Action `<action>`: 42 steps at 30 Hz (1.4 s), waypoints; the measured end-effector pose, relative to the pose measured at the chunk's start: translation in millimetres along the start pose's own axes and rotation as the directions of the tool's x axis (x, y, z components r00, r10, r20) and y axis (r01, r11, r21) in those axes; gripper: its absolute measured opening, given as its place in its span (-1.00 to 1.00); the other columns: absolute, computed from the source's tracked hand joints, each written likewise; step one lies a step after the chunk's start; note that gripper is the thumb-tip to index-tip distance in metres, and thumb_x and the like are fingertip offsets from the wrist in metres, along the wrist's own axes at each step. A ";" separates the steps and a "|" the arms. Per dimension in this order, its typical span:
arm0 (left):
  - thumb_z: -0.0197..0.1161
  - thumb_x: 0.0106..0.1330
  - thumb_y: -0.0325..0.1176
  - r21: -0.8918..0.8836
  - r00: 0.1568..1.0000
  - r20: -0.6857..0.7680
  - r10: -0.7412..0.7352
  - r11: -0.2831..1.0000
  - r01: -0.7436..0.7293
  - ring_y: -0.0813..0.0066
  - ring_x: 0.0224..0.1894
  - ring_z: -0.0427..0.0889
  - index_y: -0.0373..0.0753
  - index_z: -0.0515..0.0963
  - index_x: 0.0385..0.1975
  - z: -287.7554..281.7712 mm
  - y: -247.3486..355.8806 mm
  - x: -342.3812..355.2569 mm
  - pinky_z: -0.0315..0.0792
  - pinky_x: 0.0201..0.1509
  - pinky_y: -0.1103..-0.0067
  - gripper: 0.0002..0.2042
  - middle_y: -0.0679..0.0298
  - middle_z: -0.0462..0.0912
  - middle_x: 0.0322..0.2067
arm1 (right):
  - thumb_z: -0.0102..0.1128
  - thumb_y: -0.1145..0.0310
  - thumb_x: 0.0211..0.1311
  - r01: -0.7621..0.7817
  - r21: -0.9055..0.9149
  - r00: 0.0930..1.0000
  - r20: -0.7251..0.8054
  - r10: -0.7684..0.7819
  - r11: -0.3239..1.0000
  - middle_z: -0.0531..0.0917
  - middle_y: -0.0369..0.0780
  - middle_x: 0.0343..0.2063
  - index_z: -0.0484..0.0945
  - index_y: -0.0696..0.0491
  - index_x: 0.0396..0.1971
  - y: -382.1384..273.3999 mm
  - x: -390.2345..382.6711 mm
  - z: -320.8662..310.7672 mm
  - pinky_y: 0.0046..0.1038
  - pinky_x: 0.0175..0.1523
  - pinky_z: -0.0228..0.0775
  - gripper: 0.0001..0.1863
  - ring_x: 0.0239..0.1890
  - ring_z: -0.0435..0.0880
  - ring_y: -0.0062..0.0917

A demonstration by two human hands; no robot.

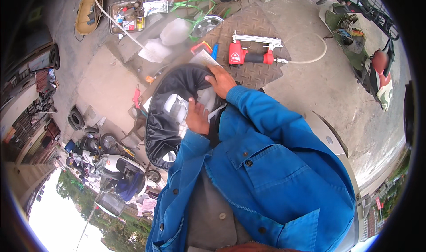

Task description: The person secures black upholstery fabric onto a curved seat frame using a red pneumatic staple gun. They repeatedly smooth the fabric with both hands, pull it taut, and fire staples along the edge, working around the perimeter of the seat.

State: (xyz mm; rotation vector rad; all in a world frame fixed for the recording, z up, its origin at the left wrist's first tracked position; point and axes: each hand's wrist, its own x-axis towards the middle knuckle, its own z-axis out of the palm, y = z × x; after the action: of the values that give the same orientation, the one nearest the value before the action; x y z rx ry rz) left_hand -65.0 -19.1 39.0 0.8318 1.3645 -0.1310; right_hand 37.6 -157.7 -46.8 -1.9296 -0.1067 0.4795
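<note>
In front of my body sits a scooter seat, underside up, wrapped in a black seat cover (160, 139) of shiny, gathered vinyl. White plastic of the seat base (176, 105) shows in its middle. My right hand (222, 82) grips the cover's far right edge, thumb on the inner side and fingers over the rim. Over the base, my left hand (198, 118) has its fingers apart and holds nothing. Beyond my right hand, a red pneumatic staple gun (253, 54) lies on a rusty checkered metal plate (262, 23).
A pale air hose (317, 57) runs from the staple gun. Farther off are a metal tray (116, 28) of small items, green straps (188, 4) and a round metal wheel cover (206, 27). Scooters (120, 163) stand at the left, another scooter (381, 70) at the right.
</note>
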 end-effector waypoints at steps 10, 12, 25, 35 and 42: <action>0.71 0.05 0.00 0.684 0.753 -0.171 0.635 0.627 -0.373 0.06 0.01 0.51 -0.47 0.32 0.14 -17.0 -18.3 34.6 0.41 0.17 0.24 -0.13 0.03 0.48 -0.11 | 0.22 0.21 0.48 -0.006 0.060 1.000 0.015 0.006 0.998 0.54 0.17 0.27 0.43 0.18 0.38 1.0 6.5 2.5 -0.09 0.46 0.29 -0.42 0.33 0.47 0.11; 0.69 0.05 0.04 0.858 0.640 -0.012 0.768 0.337 -0.389 -0.02 0.04 0.52 -0.45 0.36 0.13 -19.5 -9.0 27.1 0.41 0.18 0.18 -0.14 -0.01 0.50 -0.08 | 0.22 0.22 0.47 0.012 0.037 1.000 -0.012 -0.011 0.999 0.54 0.18 0.26 0.43 0.17 0.38 12.9 5.9 10.1 -0.09 0.45 0.29 -0.42 0.33 0.48 0.11; 0.22 0.26 -0.43 0.109 0.868 -0.028 0.496 0.865 -0.490 0.16 -0.36 0.69 -0.43 0.62 -0.22 21.3 44.5 29.2 0.59 -0.18 0.35 -0.80 0.13 0.70 -0.32 | 0.19 0.24 0.51 0.008 -0.023 0.999 -0.048 -0.009 1.000 0.55 0.12 0.21 0.40 0.14 0.41 15.4 4.8 18.7 -0.12 0.40 0.35 -0.44 0.29 0.52 0.07; 0.12 0.51 0.08 -0.373 0.913 0.406 0.036 0.919 0.129 0.12 0.29 0.61 -0.24 0.52 0.35 25.8 59.5 47.6 0.43 0.45 0.25 -0.40 0.12 0.62 0.29 | 0.23 0.31 0.45 0.011 0.034 0.999 -0.049 -0.010 0.999 0.53 0.19 0.26 0.41 0.21 0.37 2.2 4.5 28.8 -0.08 0.49 0.26 -0.43 0.36 0.46 0.11; 0.25 0.38 -0.23 -0.211 0.874 0.483 0.059 0.976 0.051 0.15 0.17 0.68 -0.33 0.58 0.23 22.8 44.1 62.3 0.52 0.34 0.25 -0.53 0.12 0.71 0.13 | 0.17 0.28 0.51 0.072 -0.012 0.995 -0.064 -0.072 0.997 0.51 0.16 0.27 0.37 0.16 0.42 22.4 12.3 29.1 -0.07 0.49 0.25 -0.43 0.37 0.44 0.10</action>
State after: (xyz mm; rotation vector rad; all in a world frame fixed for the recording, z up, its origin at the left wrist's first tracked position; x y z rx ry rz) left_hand -7.6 22.3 2.4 0.5642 0.8784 -0.1717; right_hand 34.6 -138.0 -80.0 -1.9414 -0.1364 0.3692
